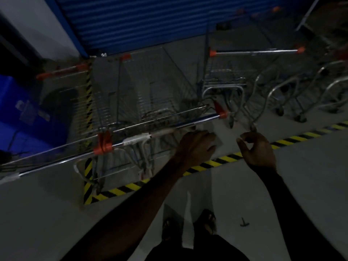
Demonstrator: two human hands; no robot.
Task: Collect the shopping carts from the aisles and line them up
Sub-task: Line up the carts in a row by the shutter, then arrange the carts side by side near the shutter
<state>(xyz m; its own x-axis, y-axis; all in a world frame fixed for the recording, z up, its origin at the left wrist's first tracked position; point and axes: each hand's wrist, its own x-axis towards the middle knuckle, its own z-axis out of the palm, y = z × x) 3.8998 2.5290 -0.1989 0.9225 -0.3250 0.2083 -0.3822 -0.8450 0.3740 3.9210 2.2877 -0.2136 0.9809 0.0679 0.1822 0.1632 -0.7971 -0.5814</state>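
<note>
A wire shopping cart stands right in front of me. Its chrome handle has orange end caps and slants up to the right. My left hand hovers just under the handle's right part, its fingers loosely curled down and holding nothing. My right hand is to the right, fingers loosely curled, just below the lower wire frame of a second cart, whose handle is further back. I cannot tell whether it touches the wire. A third cart stands to the left.
A blue roller shutter closes off the space behind the carts. Yellow-black hazard tape marks the bay edge on the grey floor. More cart frames crowd the right and a blue crate the left. A small metal object lies by my sandalled feet.
</note>
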